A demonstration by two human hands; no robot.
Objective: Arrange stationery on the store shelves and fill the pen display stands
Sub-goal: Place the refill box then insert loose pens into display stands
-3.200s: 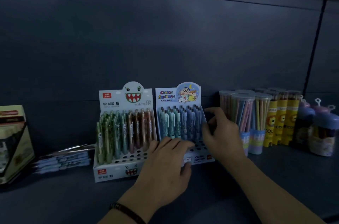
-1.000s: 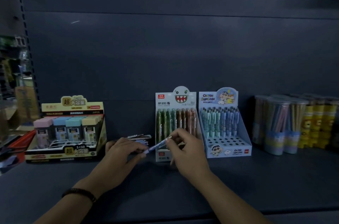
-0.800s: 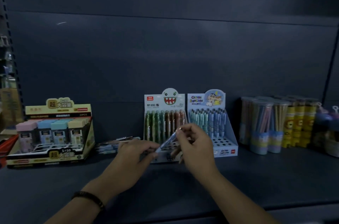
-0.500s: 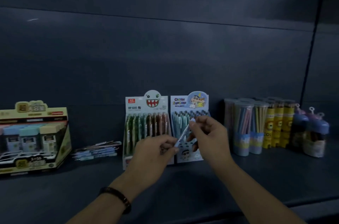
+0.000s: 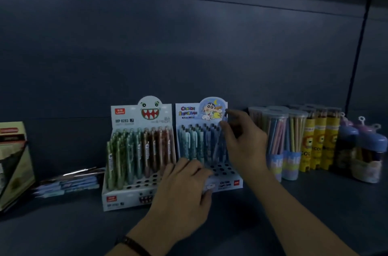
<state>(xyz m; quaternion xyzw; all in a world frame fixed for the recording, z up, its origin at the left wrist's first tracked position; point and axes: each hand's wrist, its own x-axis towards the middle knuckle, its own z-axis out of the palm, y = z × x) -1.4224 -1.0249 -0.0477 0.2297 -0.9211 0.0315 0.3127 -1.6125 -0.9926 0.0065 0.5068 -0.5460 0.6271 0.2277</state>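
Looking along the shelf (image 5: 294,213), the blue display stand (image 5: 189,114) sat about mid-shelf with its back rows full. The left hand (image 5: 184,188) was at the stand's front, fingers (image 5: 195,166) curled over the front edge, steadying it I'd guess. The right hand (image 5: 245,140) hovered at the stand's right rear, pinching a pen (image 5: 220,139) near its top. The pen's long axis ran nearly upright, tip leaning down-left, so the empty holes (image 5: 222,168) lay below and just forward of the tip.
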